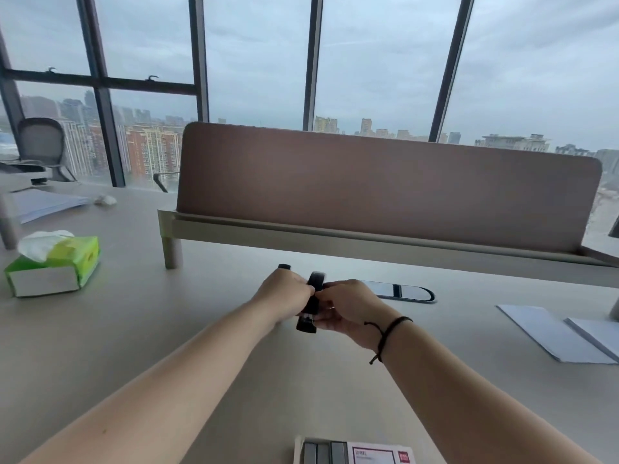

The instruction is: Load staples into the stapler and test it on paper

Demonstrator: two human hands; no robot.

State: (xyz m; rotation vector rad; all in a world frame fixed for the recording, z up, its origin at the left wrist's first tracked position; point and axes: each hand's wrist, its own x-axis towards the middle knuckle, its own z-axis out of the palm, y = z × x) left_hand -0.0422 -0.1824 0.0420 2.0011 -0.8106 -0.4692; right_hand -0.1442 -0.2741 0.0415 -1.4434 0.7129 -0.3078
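Observation:
A black stapler (pixel 310 308) is held above the desk's middle, between both hands. My left hand (pixel 283 293) grips its upper part from the left; a black end pokes out past the knuckles. My right hand (pixel 345 311), with a black cord on its wrist, holds the lower body from the right. An open box of staples (pixel 348 452) with several grey strips lies at the near edge. White paper sheets (pixel 552 333) lie at the right.
A green tissue box (pixel 55 266) stands at the left. A brown divider panel (pixel 385 185) on a raised shelf crosses the back of the desk. A dark oval cable port (pixel 407 292) sits behind my right hand. More papers (pixel 43 202) and an office chair (pixel 40 145) are far left.

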